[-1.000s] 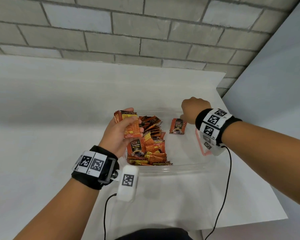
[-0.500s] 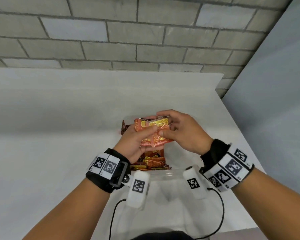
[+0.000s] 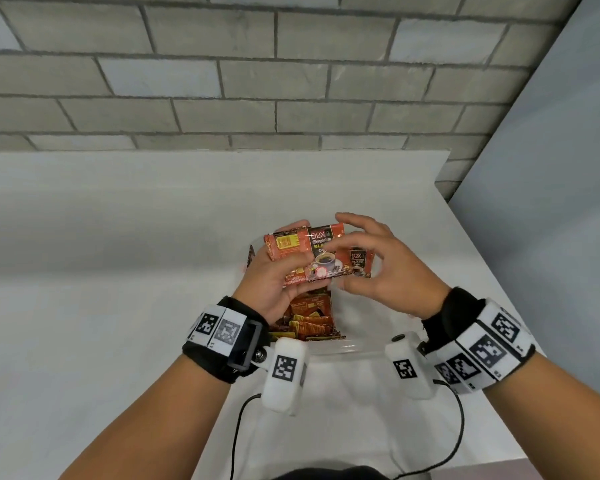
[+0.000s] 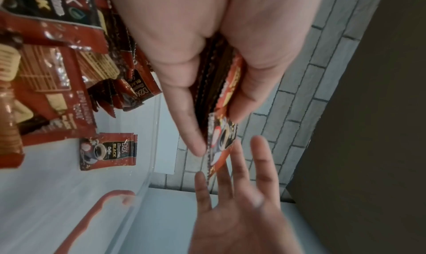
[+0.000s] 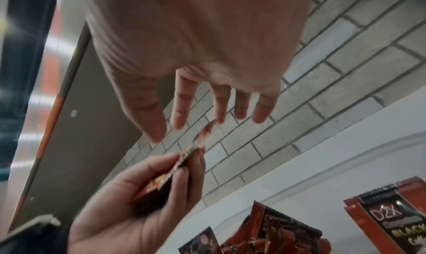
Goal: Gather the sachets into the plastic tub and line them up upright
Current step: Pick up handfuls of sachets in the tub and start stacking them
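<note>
My left hand (image 3: 274,275) pinches a stack of red-orange sachets (image 3: 291,251) between thumb and fingers, above the clear plastic tub (image 3: 347,348). The front sachet (image 3: 323,252) shows its black D2X label and juts out of the stack toward my right hand (image 3: 378,268). That hand hovers with fingers spread, fingertips (image 5: 219,117) at the sachet's edge, gripping nothing. In the left wrist view the stack (image 4: 219,101) sits edge-on between thumb and fingers. A loose pile of sachets (image 3: 309,320) fills the tub's left part, and a single sachet (image 4: 108,150) lies flat on the tub floor.
The tub stands on a white table (image 3: 118,271) near its right edge (image 3: 492,306). A grey brick wall (image 3: 257,81) rises behind, and a grey panel (image 3: 551,202) stands to the right. Wrist camera cables (image 3: 458,427) hang near the front edge.
My right hand left the tub's far side, came to the stack in my left hand, and now has its fingers spread. The stack rose and the view tilted upward.
</note>
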### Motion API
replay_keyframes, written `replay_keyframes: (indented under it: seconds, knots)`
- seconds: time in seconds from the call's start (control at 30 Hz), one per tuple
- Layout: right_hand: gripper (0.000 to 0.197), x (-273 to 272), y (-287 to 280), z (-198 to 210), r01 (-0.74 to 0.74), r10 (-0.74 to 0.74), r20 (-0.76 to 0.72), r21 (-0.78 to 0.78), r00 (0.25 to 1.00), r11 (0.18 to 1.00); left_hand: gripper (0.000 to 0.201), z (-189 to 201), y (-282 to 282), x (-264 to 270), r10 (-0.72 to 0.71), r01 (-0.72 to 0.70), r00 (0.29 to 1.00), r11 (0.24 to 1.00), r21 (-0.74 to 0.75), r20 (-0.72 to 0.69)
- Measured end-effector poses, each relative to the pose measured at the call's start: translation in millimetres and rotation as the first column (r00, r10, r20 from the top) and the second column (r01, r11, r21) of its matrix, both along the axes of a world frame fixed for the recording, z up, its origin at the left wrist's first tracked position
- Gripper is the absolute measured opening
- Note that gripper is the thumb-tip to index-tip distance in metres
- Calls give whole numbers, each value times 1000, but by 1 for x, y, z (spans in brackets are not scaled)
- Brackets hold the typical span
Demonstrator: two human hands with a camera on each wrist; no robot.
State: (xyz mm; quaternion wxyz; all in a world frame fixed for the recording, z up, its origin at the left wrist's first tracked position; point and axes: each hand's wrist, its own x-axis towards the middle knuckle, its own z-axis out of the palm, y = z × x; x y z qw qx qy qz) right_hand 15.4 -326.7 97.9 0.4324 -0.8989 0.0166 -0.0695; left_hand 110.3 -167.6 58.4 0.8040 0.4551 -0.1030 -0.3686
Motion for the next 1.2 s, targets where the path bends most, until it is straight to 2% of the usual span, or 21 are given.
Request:
replay_keyframes:
  seconds: [0.07,0.17,0.27,0.4,0.47,0.57,0.7,0.8,1.2]
  knots:
    - [46,1,-4,4,66,-67,40,42,997,997,45,0,0,0,1,-2,1000,999,35,31]
    - [39,11,-9,11,148,-148,12,-104,989,984,46,0,-2,-3,-46,40,995,997,71,90]
    - [36,19,-14,22,70,-98,-122,-211,988,975,47,1,-4,-6,-74,60,987,993,101,142]
    - [12,27,-19,35,-44,-30,-245,-289,969,956,49,-1,-6,-6,-49,26,983,991,129,179]
    - [5,33,-26,36,-47,-55,-294,-329,954,943,51,-4,-2,-2,11,-37,983,990,139,183]
    - [3,46,-41,24,-19,-189,-365,-496,912,868,53,-11,8,9,128,-152,980,976,154,154]
    - [9,65,-53,-7,-105,-303,-450,-683,840,723,48,-15,18,15,162,-173,982,977,122,96]
    - [10,73,-56,-21,-152,-310,-489,-698,816,700,45,-17,22,16,144,-156,984,982,108,105]
    - [12,82,-63,-35,-184,-331,-554,-678,764,712,40,-22,29,20,145,-151,988,983,108,60]
